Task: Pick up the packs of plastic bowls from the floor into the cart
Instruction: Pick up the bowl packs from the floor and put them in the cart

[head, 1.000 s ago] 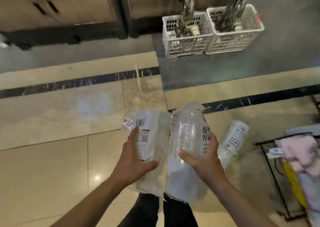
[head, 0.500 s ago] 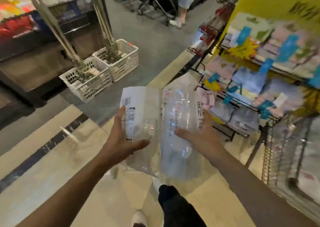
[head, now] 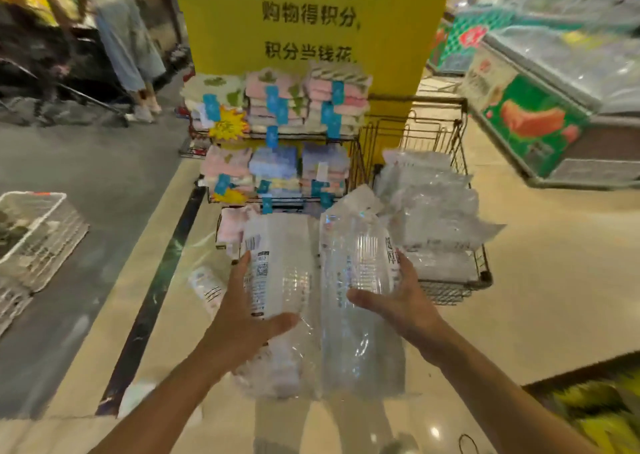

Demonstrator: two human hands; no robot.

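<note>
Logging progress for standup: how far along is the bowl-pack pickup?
Done: several packs already piled in the cart. In hand: the left hand grips one pack, the right hand another, both short of the cart. Left: at least one pack on the floor.

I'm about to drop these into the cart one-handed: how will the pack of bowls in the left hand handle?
Probably light: the left hand holds the pack of bowls up with one grip. Its middle looks stiff where the bowls are stacked, but the loose wrap below the hand sags, so it may flop. The glossy film could be slippery.
</note>
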